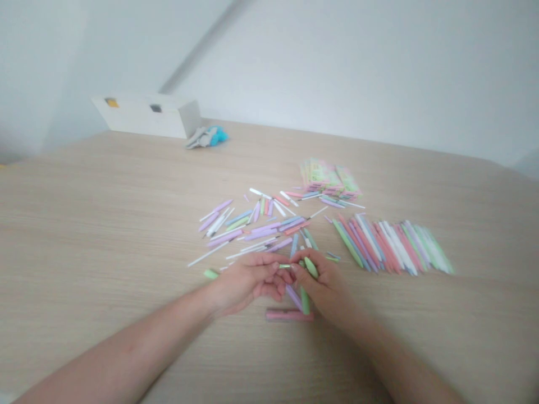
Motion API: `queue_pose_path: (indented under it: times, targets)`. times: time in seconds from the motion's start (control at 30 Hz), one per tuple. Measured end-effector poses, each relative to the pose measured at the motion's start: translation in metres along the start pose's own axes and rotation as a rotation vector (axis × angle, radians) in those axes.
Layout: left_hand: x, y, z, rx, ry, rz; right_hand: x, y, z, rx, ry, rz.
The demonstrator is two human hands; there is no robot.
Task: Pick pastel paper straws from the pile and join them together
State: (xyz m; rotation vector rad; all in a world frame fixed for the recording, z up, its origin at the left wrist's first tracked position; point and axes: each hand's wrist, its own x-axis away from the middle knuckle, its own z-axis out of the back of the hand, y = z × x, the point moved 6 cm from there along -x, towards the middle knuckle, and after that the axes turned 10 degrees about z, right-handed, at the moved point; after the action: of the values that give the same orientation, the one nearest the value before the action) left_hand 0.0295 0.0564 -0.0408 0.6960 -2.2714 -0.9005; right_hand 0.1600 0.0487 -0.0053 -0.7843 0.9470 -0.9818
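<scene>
My left hand (248, 278) and my right hand (334, 286) meet fingertip to fingertip over the near side of the scattered pen parts. Between them is a small thin green pen piece (284, 266), pinched from both sides. A green pen barrel (310, 268) also sits in my right hand, held along the fingers. Just below that hand show another green barrel (305, 302) and a purple one (293, 296); whether the hand touches them I cannot tell. A pink pen (289, 316) lies crosswise nearest me. Blur hides the finer detail.
Loose barrels and white refills (261, 230) are spread beyond my hands. To the right lies a slanted row of multicoloured pens (391, 247). Stacked printed packets (330, 178) stand behind. A white box (147, 119) and a grey-and-blue crumpled item (207, 137) are at the back left.
</scene>
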Motion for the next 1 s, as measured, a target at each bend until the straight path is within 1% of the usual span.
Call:
queue_pose_path:
  times: [0.13, 0.23, 0.37, 0.5, 0.57, 0.7, 0.77, 0.87, 1.0]
  targets:
    - [0.000, 0.000, -0.002, -0.104, -0.037, -0.016, 0.000, 0.004, 0.001, -0.024, 0.011, -0.021]
    - [0.001, 0.001, -0.004, -0.198, -0.057, -0.027, -0.001, 0.005, 0.001, -0.023, -0.015, -0.024]
    - [0.001, 0.006, -0.003, -0.318, 0.022, -0.079, -0.003, 0.001, 0.000, -0.063, -0.055, -0.009]
    - [0.001, 0.009, 0.001, -0.366, 0.105, -0.125, -0.003, 0.000, 0.001, -0.115, -0.032, -0.007]
    - [0.001, 0.010, 0.003, -0.360, 0.125, -0.138, -0.001, 0.006, 0.002, -0.170, 0.006, -0.071]
    - [0.002, 0.011, 0.003, -0.350, 0.145, -0.123, 0.001, 0.020, 0.006, -0.403, 0.128, -0.211]
    - [0.003, 0.012, 0.002, -0.339, 0.153, -0.117, 0.000, 0.025, 0.012, -0.495, 0.241, -0.225]
    - [0.004, 0.015, 0.000, -0.310, 0.160, -0.126, -0.003, 0.030, 0.023, -0.555, 0.412, -0.214]
    - [0.005, 0.017, 0.002, -0.302, 0.169, -0.144, -0.004, 0.031, 0.032, -0.553, 0.527, -0.198]
